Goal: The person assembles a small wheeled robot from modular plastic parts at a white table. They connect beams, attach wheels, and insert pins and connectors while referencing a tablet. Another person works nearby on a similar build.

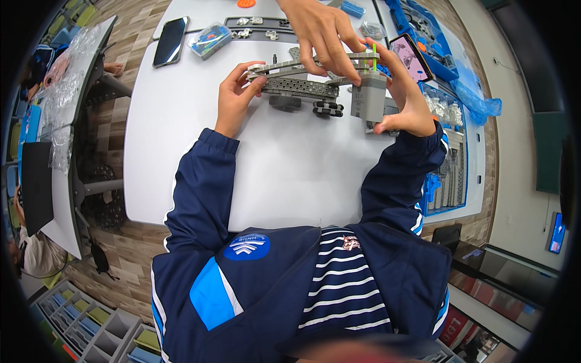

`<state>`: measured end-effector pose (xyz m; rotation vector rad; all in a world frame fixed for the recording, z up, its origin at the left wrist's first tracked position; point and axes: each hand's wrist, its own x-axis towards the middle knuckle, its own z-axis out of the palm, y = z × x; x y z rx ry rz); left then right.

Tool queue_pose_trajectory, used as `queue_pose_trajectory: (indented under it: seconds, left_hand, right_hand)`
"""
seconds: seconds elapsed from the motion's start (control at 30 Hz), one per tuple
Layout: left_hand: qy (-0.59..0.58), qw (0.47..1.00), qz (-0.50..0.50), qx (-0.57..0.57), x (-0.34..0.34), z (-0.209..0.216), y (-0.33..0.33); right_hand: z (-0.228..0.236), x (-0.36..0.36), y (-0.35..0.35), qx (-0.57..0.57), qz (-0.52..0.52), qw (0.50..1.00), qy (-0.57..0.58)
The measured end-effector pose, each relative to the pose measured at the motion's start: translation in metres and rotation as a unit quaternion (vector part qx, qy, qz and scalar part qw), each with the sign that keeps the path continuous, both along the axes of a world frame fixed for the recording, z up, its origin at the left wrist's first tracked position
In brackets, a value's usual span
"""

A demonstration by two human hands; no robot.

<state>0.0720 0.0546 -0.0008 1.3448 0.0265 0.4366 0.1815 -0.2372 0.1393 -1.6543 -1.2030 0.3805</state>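
A wheeled model of grey plastic beams [302,89] stands on the white table in front of me. My left hand [238,97] is closed on its left end, the thumb and fingers pinching the tip of a grey beam [256,68]. At the right end, my right hand [410,100] grips a grey box-shaped block [368,97], thumb low and fingers up by two bright green rods [374,57]. Another person's hand [321,36] reaches in from the far side, its fingers on the upper beams. Black wheels [328,109] show underneath.
On the white table [175,157] lie a black phone [171,41], a clear box of small parts [209,40] and a lit phone [411,57]. Blue trays of parts [445,151] line the right side, with a blue plastic bag [478,103]. Another table [66,199] stands at left.
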Motion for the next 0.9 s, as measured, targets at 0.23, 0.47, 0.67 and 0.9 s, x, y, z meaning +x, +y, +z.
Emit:
queue_pose_trajectory:
  seconds: [0.23,0.47,0.67,0.9]
  left_hand:
    - [-0.004,1.0,0.004,0.006,0.0,-0.001,0.0]
    - [0.0,1.0,0.006,-0.001,0.001,-0.003,0.0]
    - [0.001,1.0,0.016,0.0,0.001,-0.002,-0.001]
    - [-0.018,1.0,0.022,-0.009,0.003,-0.004,-0.003]
  right_hand:
    - [0.0,-0.002,0.001,-0.002,-0.01,1.0,-0.006]
    - [0.0,0.0,0.001,-0.005,-0.011,1.0,-0.004]
    - [0.009,-0.022,0.003,-0.032,-0.084,0.993,-0.077]
    - [0.026,-0.039,0.008,-0.058,-0.123,0.973,-0.187]
